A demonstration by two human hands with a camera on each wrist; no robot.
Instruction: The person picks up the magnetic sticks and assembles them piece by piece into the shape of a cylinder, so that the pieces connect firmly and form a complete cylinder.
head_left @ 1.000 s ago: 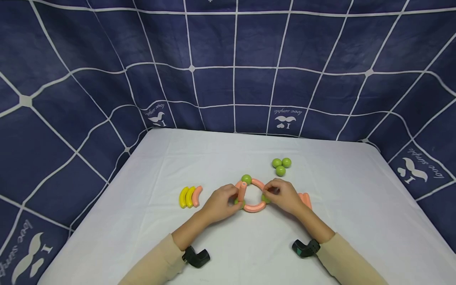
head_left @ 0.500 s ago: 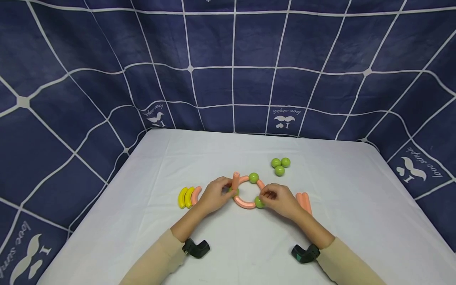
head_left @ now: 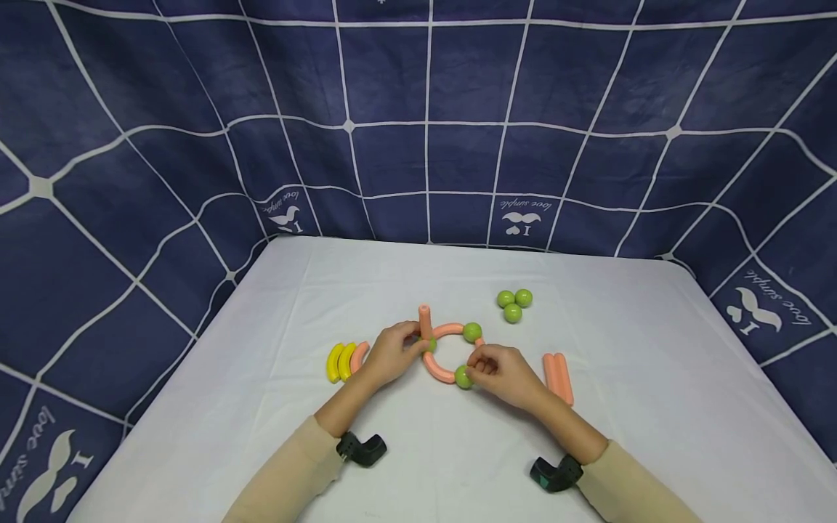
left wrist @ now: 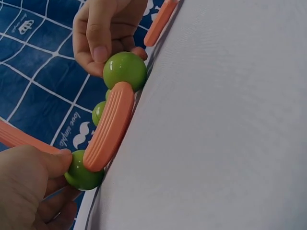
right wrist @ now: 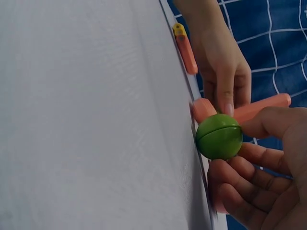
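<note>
The ring (head_left: 437, 371) has ribbed pink arcs (left wrist: 111, 127); the left hand (head_left: 392, 354) pinches its glossy green ball at ten o'clock (left wrist: 81, 176), the right hand (head_left: 508, 373) its ball at five (right wrist: 218, 139).

Salmon-pink curved rods (head_left: 447, 329), one lined with lengthwise ridges, alternate with lime-green round balls (head_left: 463, 377) and match a salmon-pink straight rod (head_left: 425, 322). Yellow curved pieces (head_left: 335, 362) flank a pink curved piece (head_left: 359, 357). The cloth-covered worktop (head_left: 418, 465) is plain white against a navy fabric curtain (head_left: 471, 73) patterned with white grid lines (head_left: 428, 123), moustaches (head_left: 522, 217), hearts (head_left: 62, 497) and lettering (head_left: 83, 460). Beige fabric sleeves (head_left: 284, 472) meet black wrist-worn devices (head_left: 362, 449), one showing a green patch (head_left: 543, 481).
</note>
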